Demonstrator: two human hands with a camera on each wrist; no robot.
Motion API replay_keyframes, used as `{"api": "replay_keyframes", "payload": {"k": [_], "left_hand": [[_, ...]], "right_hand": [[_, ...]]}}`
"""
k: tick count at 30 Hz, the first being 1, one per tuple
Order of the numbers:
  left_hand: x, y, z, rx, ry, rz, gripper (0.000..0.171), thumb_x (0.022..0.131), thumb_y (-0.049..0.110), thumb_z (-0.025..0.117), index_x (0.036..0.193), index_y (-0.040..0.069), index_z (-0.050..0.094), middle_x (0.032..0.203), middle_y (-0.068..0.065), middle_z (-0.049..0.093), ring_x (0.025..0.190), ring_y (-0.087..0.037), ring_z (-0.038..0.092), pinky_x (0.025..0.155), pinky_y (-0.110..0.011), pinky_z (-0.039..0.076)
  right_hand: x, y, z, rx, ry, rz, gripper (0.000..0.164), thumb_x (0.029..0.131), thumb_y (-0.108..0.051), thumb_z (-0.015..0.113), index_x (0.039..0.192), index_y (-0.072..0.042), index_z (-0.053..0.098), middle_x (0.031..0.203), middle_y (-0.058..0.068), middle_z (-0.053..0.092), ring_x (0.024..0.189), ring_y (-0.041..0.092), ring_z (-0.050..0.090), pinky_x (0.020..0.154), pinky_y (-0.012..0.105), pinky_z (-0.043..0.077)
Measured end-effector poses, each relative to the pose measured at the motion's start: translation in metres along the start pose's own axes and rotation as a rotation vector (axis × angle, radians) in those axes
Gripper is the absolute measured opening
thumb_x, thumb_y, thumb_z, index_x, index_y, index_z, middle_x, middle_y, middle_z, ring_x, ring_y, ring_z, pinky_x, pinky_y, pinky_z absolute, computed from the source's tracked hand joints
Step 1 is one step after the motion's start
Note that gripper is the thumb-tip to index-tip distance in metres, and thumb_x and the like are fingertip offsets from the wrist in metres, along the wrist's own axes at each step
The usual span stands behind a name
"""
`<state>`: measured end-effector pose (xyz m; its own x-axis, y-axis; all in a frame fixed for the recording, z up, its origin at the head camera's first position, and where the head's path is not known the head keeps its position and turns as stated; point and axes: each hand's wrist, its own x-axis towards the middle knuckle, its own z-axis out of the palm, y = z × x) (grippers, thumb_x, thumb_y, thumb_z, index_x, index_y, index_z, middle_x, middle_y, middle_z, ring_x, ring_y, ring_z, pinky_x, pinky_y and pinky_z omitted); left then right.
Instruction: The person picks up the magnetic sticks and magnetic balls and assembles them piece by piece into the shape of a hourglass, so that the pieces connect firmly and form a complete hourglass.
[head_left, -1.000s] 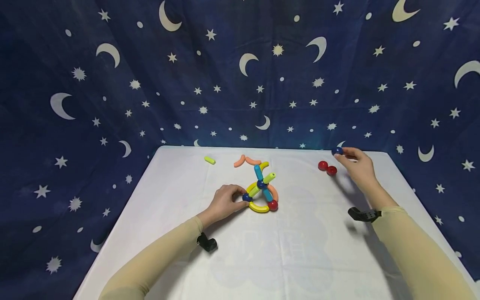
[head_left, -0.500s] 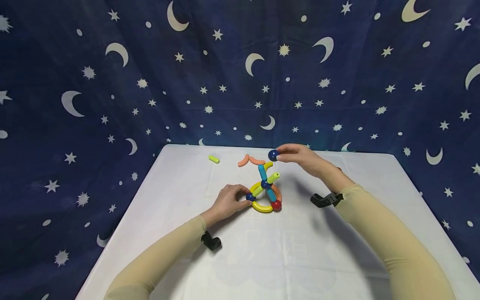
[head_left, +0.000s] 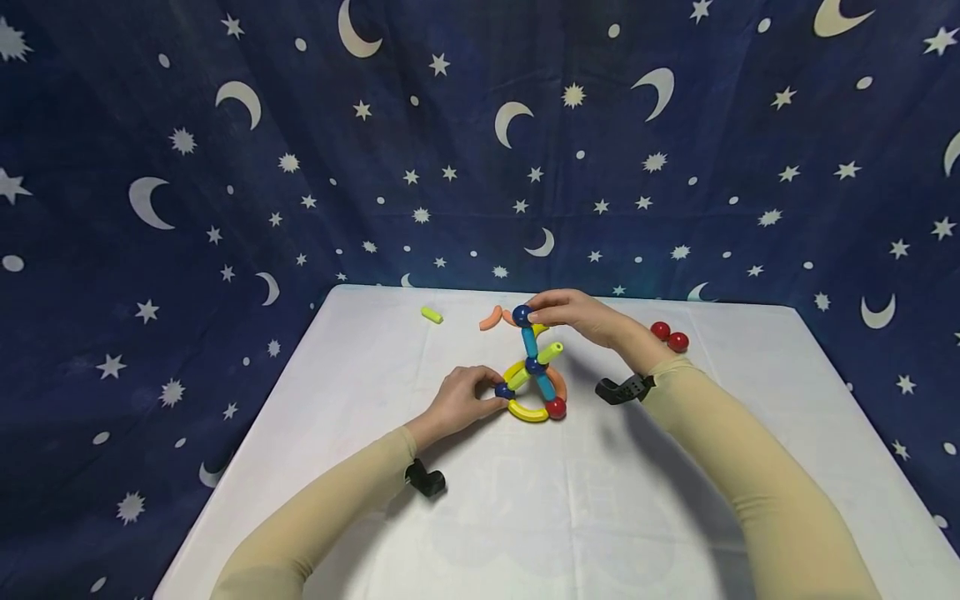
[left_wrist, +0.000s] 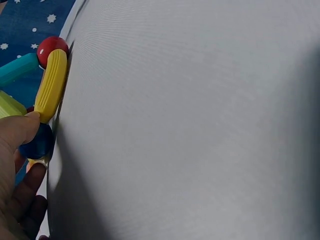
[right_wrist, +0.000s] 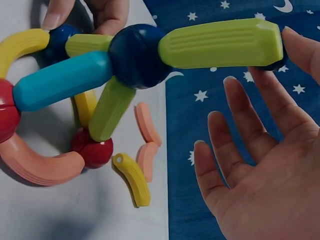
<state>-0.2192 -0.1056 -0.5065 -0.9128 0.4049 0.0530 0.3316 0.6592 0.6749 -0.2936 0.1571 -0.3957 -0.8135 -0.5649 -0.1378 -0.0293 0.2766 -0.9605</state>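
A frame of magnetic rods and balls stands on the table. Its ring has yellow and orange curved rods, including a front yellow rod (head_left: 528, 412), and a red ball (head_left: 556, 407). Straight rods meet at a central blue ball (head_left: 535, 365). My left hand (head_left: 459, 402) pinches the ring's left blue ball (head_left: 503, 390) between thumb and fingers. My right hand (head_left: 581, 317) holds another blue ball (head_left: 521, 315) at the top end of the upright blue rod (head_left: 530, 342). In the right wrist view, a lime-green rod (right_wrist: 220, 45) mostly hides that ball.
Two loose red balls (head_left: 669, 337) lie to the right, beyond my right forearm. Behind the frame are loose orange curved rods (head_left: 491, 318) and a yellow curved rod (right_wrist: 132, 180). A short lime-green rod (head_left: 431, 315) lies at the back left. A starry cloth hangs behind the white table.
My right hand has carried the blue ball leftward from near the red balls, then down to the top of the blue rod. My left hand has kept its hold on the ring's ball.
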Motion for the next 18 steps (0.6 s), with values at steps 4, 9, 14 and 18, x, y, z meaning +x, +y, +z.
{"api": "replay_keyframes", "payload": {"k": [4,9,14,18], "left_hand": [[0.001,0.002,-0.002,-0.008,-0.006,-0.01,0.036,0.089,0.037,0.081,0.118,0.018,0.071,0.112,0.006,0.068,0.109,-0.019,0.054,0.098,-0.041,0.04],[0.005,0.01,-0.012,-0.111,-0.001,-0.035,0.044,0.092,0.047,0.074,0.126,0.019,0.07,0.121,0.005,0.065,0.114,-0.02,0.05,0.094,-0.042,0.045],[0.022,0.03,-0.027,-0.393,0.043,-0.052,0.046,0.097,0.042,0.07,0.135,0.017,0.066,0.132,0.002,0.064,0.126,-0.021,0.052,0.106,-0.046,0.042],[0.034,0.045,-0.032,-0.633,0.053,-0.106,0.046,0.097,0.036,0.072,0.136,0.013,0.065,0.13,0.0,0.065,0.121,-0.021,0.057,0.106,-0.044,0.045]], "right_hand": [[0.0,-0.001,0.002,0.014,-0.002,0.006,0.039,0.099,-0.026,0.063,0.128,-0.001,0.065,0.119,0.008,0.07,0.123,0.033,0.054,0.109,0.053,0.037],[0.002,0.001,0.004,0.036,0.001,-0.006,0.036,0.099,-0.024,0.063,0.127,-0.001,0.066,0.118,0.006,0.071,0.122,0.03,0.055,0.108,0.052,0.038],[0.003,0.003,0.004,0.064,0.014,-0.011,0.037,0.099,-0.023,0.063,0.127,0.0,0.066,0.12,0.008,0.07,0.122,0.035,0.055,0.111,0.057,0.036],[0.004,0.005,0.005,0.066,0.02,-0.005,0.038,0.1,-0.022,0.061,0.13,0.001,0.065,0.126,0.011,0.066,0.122,0.036,0.055,0.11,0.055,0.037]]}}
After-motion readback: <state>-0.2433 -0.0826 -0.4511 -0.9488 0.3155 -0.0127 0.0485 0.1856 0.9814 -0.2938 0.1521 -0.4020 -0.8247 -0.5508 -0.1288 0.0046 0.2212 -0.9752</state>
